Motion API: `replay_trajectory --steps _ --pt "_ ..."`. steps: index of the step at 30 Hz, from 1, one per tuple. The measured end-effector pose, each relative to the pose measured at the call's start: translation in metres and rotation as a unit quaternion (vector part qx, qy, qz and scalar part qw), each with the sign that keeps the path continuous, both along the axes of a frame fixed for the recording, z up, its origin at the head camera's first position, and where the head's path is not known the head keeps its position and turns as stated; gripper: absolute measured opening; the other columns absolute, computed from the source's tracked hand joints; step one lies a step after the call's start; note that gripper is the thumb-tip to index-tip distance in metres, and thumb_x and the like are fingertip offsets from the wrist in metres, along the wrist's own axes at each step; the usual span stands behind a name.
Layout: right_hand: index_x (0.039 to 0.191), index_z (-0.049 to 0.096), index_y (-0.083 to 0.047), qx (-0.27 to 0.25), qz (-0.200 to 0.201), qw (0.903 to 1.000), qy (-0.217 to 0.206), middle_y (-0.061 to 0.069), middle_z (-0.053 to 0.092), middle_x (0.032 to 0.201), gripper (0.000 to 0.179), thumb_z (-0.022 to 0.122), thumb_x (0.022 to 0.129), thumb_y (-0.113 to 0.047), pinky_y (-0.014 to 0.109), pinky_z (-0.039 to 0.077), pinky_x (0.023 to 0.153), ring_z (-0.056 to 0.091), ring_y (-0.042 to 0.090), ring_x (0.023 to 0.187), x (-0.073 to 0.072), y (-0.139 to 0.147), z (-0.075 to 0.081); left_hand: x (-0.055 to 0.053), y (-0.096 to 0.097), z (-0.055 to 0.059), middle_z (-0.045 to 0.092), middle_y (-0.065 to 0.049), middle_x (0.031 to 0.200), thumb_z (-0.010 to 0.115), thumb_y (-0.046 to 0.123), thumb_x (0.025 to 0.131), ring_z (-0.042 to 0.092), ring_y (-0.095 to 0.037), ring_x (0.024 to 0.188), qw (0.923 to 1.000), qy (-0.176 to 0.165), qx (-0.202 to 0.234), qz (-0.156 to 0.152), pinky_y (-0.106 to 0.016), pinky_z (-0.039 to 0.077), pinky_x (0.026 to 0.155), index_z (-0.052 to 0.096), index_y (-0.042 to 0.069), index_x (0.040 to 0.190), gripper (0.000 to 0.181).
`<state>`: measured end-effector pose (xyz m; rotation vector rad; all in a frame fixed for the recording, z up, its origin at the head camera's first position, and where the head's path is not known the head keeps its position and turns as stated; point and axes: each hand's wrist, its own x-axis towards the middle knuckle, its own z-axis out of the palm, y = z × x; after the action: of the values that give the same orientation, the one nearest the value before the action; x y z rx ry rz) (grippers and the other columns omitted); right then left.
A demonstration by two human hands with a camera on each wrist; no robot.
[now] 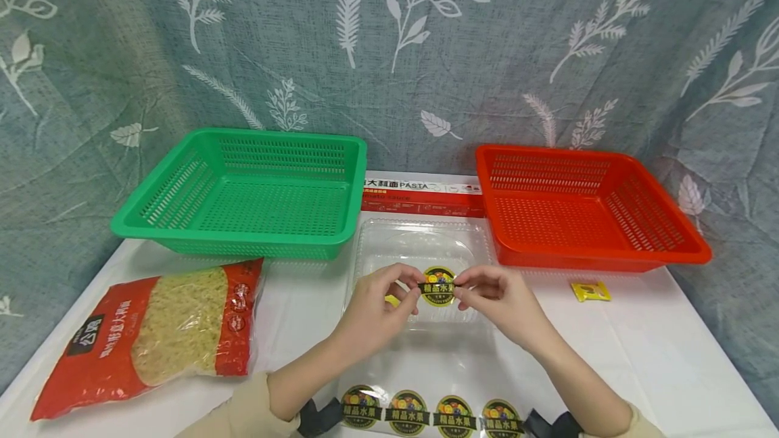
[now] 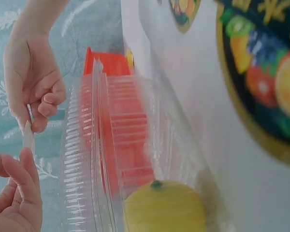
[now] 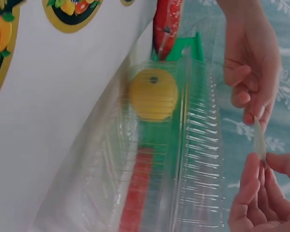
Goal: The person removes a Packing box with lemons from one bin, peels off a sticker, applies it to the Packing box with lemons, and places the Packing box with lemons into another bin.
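Observation:
A round fruit label, black and gold with printed fruit, is stretched between both hands. My left hand pinches its left tip between thumb and fingers. At the opposite tip, my right hand pinches it the same way. Under the label stands a clear plastic clamshell box with its lid down. Inside the box sits a round yellow fruit, mostly covered by my left hand in the head view. Nearer to me lies a sheet with several matching labels.
A green basket stands back left, a red basket back right. Between them lies a red and white pasta box. The red pasta bag rests on the left; a small yellow packet lies on the right.

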<state>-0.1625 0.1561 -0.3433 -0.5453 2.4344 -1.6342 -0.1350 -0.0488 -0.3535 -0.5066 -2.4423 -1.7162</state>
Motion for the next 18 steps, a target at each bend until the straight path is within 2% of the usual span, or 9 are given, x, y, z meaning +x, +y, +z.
replay_trajectory --steps 5,10,18 --pt "0.093 0.065 0.002 0.003 -0.017 0.9993 0.031 0.012 0.067 0.083 0.013 0.067 0.081 -0.003 0.024 0.053 0.067 0.065 0.029 0.068 -0.006 -0.004 -0.002 -0.008 0.0 0.004 0.06 -0.002 0.078 0.058 -0.002 0.083 0.058 -0.009 0.061 0.9977 0.048 -0.04 0.024 -0.02 0.05 0.049 0.063 0.004 0.093 0.013" --pt "0.093 0.066 0.001 0.023 -0.042 0.9978 0.047 0.014 0.067 0.082 0.013 0.067 0.081 -0.003 0.023 0.051 0.06 0.064 0.02 0.064 -0.014 -0.009 -0.002 -0.02 -0.001 0.005 0.061 -0.002 0.077 0.059 -0.002 0.08 0.057 -0.011 0.065 0.9917 0.093 -0.079 0.04 -0.02 0.049 0.055 0.064 0.004 0.091 0.013" --pt "0.093 0.066 0.002 0.033 -0.061 0.9955 0.064 0.01 0.067 0.079 0.015 0.069 0.08 -0.004 0.022 0.048 0.055 0.061 0.023 0.061 -0.026 -0.016 -0.005 -0.036 -0.002 0.005 0.062 -0.002 0.078 0.058 -0.001 0.082 0.056 -0.011 0.066 0.9888 0.083 -0.113 0.052 -0.023 0.049 0.061 0.064 0.004 0.089 0.011"
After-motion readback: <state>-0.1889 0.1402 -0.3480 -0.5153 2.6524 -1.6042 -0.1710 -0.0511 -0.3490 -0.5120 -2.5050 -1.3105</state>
